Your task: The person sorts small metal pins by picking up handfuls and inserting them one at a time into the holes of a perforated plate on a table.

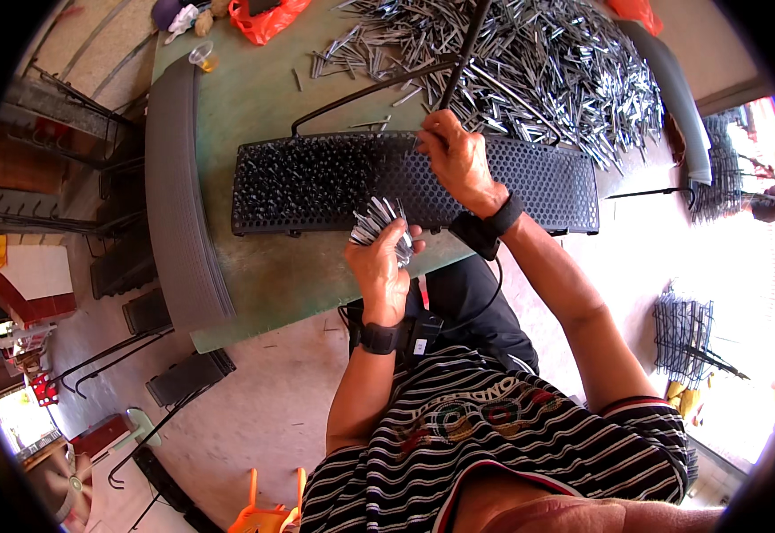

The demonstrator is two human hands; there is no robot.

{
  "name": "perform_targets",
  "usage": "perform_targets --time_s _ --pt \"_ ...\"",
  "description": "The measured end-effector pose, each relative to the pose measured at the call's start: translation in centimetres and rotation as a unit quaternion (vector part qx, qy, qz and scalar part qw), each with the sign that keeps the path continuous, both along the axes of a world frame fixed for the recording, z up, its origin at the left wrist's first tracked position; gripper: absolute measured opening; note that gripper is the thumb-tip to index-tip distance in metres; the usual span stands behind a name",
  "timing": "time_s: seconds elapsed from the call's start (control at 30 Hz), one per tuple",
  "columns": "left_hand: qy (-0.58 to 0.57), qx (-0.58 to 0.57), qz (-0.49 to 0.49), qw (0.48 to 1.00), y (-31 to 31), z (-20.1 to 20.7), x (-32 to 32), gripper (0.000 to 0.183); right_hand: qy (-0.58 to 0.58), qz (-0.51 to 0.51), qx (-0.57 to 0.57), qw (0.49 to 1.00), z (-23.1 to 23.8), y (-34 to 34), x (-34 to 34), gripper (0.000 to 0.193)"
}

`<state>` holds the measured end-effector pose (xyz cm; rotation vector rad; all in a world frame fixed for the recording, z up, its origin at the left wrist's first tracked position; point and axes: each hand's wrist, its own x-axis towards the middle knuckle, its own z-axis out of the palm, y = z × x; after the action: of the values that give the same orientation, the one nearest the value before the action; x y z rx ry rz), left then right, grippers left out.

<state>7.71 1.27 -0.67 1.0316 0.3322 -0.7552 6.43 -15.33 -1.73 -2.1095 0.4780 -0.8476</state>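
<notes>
My left hand [379, 266] is wrapped round a bunch of slim silvery strips [375, 222], their ends fanned out above the fingers. It is at the near edge of a long black perforated rack [516, 191] lying on the green table. Many holes in the rack's left part are filled with upright small pieces [299, 182]; holes on the right show bare. Over the rack's middle is my right hand [463, 164], fingers curled and pinched together near the far side. Whatever is between those fingertips is too small to make out.
A large heap of loose strips [547, 75] covers the table's far right. Black metal rods [370, 96] rise from the rack's far side. A grey ridged panel [179, 195] lines the left edge, with a plastic cup [203, 57] and a red bag [267, 19] behind.
</notes>
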Motion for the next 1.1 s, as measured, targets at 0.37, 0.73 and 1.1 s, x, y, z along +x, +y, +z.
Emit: perform_targets --time_s 0.37,0.73,1.1 --pt "-0.007 0.024 -0.005 1.000 -0.3 0.0 -0.2 0.014 0.052 -0.023 -0.164 0.985 1.6 0.4 -0.8 0.012" --pt "-0.032 -0.013 -0.039 0.999 -1.1 -0.3 -1.3 0.023 0.000 -0.036 0.195 0.980 3.0 0.1 -2.8 0.009" --pt "-0.037 -0.005 -0.032 0.999 -1.0 -0.3 -1.1 0.010 0.031 -0.042 -0.002 0.999 -0.8 -1.3 -1.6 0.006"
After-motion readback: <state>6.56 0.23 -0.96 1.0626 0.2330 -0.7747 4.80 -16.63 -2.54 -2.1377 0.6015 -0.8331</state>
